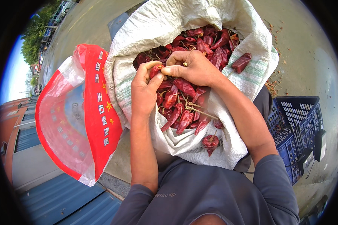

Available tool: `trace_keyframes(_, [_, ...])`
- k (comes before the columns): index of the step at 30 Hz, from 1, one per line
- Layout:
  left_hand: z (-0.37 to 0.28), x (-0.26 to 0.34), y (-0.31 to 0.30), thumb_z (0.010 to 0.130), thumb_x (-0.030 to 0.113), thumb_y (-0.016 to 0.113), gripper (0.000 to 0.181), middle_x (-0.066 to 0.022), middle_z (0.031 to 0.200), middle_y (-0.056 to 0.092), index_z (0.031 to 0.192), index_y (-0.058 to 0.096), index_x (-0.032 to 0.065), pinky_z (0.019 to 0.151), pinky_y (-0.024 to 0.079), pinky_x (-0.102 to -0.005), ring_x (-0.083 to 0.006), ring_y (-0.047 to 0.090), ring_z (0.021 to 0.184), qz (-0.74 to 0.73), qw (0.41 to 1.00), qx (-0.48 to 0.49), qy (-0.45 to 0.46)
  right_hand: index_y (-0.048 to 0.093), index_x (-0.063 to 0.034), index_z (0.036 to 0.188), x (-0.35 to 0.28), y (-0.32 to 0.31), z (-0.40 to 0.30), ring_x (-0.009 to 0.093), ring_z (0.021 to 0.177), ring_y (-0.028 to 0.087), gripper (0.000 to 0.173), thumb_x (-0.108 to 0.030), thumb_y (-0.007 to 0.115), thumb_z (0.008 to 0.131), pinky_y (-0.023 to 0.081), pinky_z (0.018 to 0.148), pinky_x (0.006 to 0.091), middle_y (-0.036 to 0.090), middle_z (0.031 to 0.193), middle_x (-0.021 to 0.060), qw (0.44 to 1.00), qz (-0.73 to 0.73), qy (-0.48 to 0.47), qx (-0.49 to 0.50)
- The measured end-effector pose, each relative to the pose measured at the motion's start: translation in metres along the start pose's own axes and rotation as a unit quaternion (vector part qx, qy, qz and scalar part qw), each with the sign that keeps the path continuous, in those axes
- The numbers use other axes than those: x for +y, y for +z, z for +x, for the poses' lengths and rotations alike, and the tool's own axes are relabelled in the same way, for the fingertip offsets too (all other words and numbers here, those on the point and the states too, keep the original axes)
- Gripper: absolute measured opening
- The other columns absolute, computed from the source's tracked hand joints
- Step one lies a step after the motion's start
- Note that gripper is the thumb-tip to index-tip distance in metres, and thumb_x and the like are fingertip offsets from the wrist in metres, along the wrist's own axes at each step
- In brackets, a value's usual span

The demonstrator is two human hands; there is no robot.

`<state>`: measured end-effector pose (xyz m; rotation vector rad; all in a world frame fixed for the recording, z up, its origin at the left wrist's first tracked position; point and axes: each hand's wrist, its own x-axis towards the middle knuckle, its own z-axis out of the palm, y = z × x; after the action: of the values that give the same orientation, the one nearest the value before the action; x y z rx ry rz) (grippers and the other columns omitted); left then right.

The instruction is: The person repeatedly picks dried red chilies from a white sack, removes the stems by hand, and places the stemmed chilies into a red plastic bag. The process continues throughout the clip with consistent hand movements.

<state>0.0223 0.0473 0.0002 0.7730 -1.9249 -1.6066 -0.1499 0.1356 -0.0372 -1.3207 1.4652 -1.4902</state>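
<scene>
Dried red chili peppers (184, 87) fill a white woven sack (152, 24) with a rolled-down rim in front of me. My left hand (148, 87) pinches one dried red chili pepper (156, 70) between thumb and fingers above the sack's opening. Against that pepper's end rests the thumb of my right hand (195, 67), its fingers curled. Thin stems stick out by the right fingers; whether they are gripped is hard to tell. One loose pepper (241, 63) lies on the sack's right rim, another (210, 143) on its near fold.
A red and clear printed plastic bag (102, 112) stands open-mouthed left of the sack. Blue plastic crates (298, 112) are on the ground at the right, with small devices and cables on them. Stem scraps (273, 84) litter the concrete. Blue corrugated panels (64, 199) lie at lower left.
</scene>
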Motion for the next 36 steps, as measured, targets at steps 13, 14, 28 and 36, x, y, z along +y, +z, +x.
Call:
trace_keyframes(13, [0.003, 0.008, -0.009, 0.097, 0.008, 0.067, 0.013, -0.0020, 0.089, 0.063, 0.108, 0.064, 0.0016, 0.072, 0.049, -0.0239, -0.0081, 0.057, 0.075, 0.055, 0.984, 0.159, 0.051, 0.068, 0.0000, 0.084, -0.012, -0.021, -0.008, 0.021, 0.061, 0.058, 0.039, -0.035, 0.085, 0.078, 0.046, 0.059, 0.0373, 0.061, 0.066, 0.0113, 0.968, -0.179, -0.011, -0.174])
trace_keyframes(14, [0.002, 0.013, -0.006, 0.096, 0.010, 0.069, 0.011, -0.0005, 0.084, 0.062, 0.102, 0.065, 0.0019, 0.068, 0.046, -0.0225, -0.0065, 0.054, 0.071, 0.061, 0.981, 0.166, 0.076, 0.068, -0.0001, 0.084, -0.013, -0.022, -0.008, 0.019, 0.061, 0.057, 0.038, -0.035, 0.085, 0.079, 0.046, 0.059, 0.0362, 0.062, 0.066, 0.0099, 0.970, -0.164, -0.008, -0.178])
trace_keyframes(28, [-0.005, 0.013, 0.005, 0.091, 0.010, 0.072, 0.022, -0.0042, 0.092, 0.071, 0.109, 0.067, -0.0026, 0.071, 0.052, -0.0250, -0.0082, 0.063, 0.079, 0.073, 0.995, 0.006, -0.069, 0.067, 0.0008, 0.106, -0.007, 0.004, 0.000, 0.009, 0.076, 0.064, 0.026, -0.017, 0.078, 0.091, 0.053, 0.068, 0.0258, 0.072, 0.083, 0.0050, 0.989, -0.003, -0.067, 0.129])
trace_keyframes(36, [-0.003, 0.014, 0.012, 0.092, 0.007, 0.067, 0.022, -0.0144, 0.088, 0.069, 0.112, 0.064, 0.0009, 0.073, 0.051, -0.0333, -0.0191, 0.066, 0.080, 0.211, 0.974, -0.009, 0.084, 0.066, -0.0009, 0.079, -0.007, 0.003, 0.000, 0.029, 0.055, 0.056, 0.043, -0.040, 0.066, 0.098, 0.046, 0.055, 0.0402, 0.059, 0.064, 0.0175, 0.993, -0.077, -0.058, 0.061])
